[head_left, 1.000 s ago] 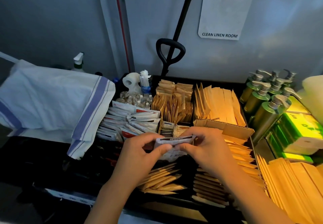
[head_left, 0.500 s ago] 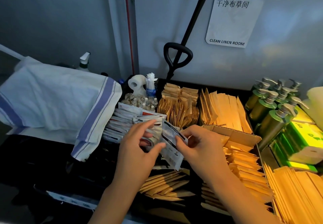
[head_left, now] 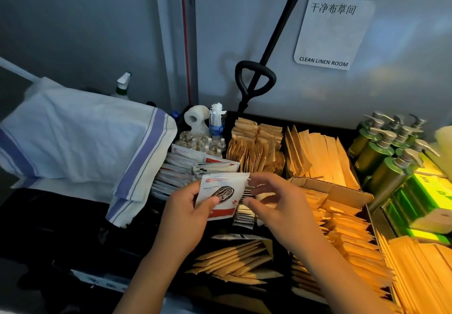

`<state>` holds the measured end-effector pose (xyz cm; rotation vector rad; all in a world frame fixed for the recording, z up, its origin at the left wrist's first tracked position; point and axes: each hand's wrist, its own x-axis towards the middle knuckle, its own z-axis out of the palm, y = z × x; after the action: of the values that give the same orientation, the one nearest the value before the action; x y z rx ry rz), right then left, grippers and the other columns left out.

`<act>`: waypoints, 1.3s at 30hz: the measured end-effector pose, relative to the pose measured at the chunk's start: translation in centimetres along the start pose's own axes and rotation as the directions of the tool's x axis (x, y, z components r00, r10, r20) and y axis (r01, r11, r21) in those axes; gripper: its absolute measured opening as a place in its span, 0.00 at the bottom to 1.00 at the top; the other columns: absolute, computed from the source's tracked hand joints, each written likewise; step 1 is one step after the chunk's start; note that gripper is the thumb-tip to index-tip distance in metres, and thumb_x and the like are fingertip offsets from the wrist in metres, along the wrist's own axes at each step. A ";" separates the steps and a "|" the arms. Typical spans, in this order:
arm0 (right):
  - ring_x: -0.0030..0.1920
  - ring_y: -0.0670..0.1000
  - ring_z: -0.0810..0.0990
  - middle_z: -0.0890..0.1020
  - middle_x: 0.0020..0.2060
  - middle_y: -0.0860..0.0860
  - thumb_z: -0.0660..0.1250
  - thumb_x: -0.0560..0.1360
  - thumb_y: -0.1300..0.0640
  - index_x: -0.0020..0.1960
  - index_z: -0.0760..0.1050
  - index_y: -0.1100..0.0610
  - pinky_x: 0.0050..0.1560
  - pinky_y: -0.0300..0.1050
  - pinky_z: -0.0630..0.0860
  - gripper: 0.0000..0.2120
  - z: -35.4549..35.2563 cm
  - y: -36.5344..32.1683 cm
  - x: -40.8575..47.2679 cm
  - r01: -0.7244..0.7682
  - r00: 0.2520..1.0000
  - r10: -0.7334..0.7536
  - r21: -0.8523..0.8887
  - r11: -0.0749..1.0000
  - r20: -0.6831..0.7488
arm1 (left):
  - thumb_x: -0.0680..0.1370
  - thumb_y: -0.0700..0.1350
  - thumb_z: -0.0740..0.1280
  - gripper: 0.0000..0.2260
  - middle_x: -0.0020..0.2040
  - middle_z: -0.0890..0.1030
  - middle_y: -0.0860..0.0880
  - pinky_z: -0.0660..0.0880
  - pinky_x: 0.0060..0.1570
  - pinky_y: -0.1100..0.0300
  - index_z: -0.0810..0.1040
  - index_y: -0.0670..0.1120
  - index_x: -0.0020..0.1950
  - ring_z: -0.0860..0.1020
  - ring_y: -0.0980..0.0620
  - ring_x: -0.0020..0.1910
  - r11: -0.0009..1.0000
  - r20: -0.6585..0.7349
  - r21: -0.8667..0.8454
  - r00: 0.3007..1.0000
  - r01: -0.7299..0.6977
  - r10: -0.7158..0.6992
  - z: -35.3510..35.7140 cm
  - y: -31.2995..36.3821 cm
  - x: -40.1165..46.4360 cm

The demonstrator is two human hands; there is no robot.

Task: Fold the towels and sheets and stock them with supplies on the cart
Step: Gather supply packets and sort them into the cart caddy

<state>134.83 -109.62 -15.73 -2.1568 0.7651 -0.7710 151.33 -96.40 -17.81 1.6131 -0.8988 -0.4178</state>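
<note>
the left hand (head_left: pixel 188 213) pinches a white coffee sachet (head_left: pixel 220 195) between thumb and fingers, holding it upright above the black cart tray (head_left: pixel 256 118), just in front of the stack of white sachets (head_left: pixel 181 171) packed in the tray's left compartment. the right hand (head_left: pixel 276 203) hovers beside the sachet's right edge with fingers loosely spread and curved, gripping nothing that can be seen. a folded white towel with blue stripes (head_left: pixel 80 142) lies to the left of the tray, brown paper packets (head_left: pixel 318 157) fill the compartments to the right, and green pump bottles (head_left: pixel 384 157) stand at the far right.
</note>
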 end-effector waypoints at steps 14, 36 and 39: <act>0.46 0.42 0.81 0.83 0.44 0.39 0.73 0.75 0.49 0.50 0.82 0.49 0.42 0.45 0.81 0.06 2.6 -3.1 2.6 0.168 0.973 -0.186 -0.135 0.977 -0.140 | 0.76 0.45 0.76 0.09 0.50 0.86 0.62 0.79 0.52 0.66 0.87 0.57 0.54 0.84 0.60 0.53 0.973 -0.075 0.065 0.971 -0.221 0.225 -4.9 0.3 3.8; 0.47 0.37 0.81 0.82 0.41 0.36 0.76 0.74 0.53 0.48 0.81 0.47 0.38 0.34 0.79 0.06 4.1 -2.4 2.1 0.005 0.979 -0.051 -0.224 0.975 -0.199 | 0.77 0.43 0.75 0.10 0.48 0.86 0.65 0.80 0.51 0.63 0.86 0.60 0.51 0.83 0.64 0.50 0.972 0.132 0.084 0.970 -0.218 0.206 -4.1 -2.6 8.0; 0.45 0.40 0.82 0.84 0.42 0.39 0.76 0.75 0.54 0.50 0.82 0.48 0.41 0.39 0.81 0.06 4.4 -1.6 2.0 -0.036 0.983 -0.009 -0.245 0.969 -0.181 | 0.77 0.42 0.75 0.08 0.48 0.85 0.67 0.77 0.51 0.70 0.87 0.56 0.50 0.82 0.67 0.50 0.962 0.164 0.142 0.964 -0.235 0.211 -3.6 -2.9 8.1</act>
<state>139.71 -108.26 -16.39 -2.3202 1.0161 -0.9152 160.00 -99.95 -18.00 1.6186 -1.2406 -0.3144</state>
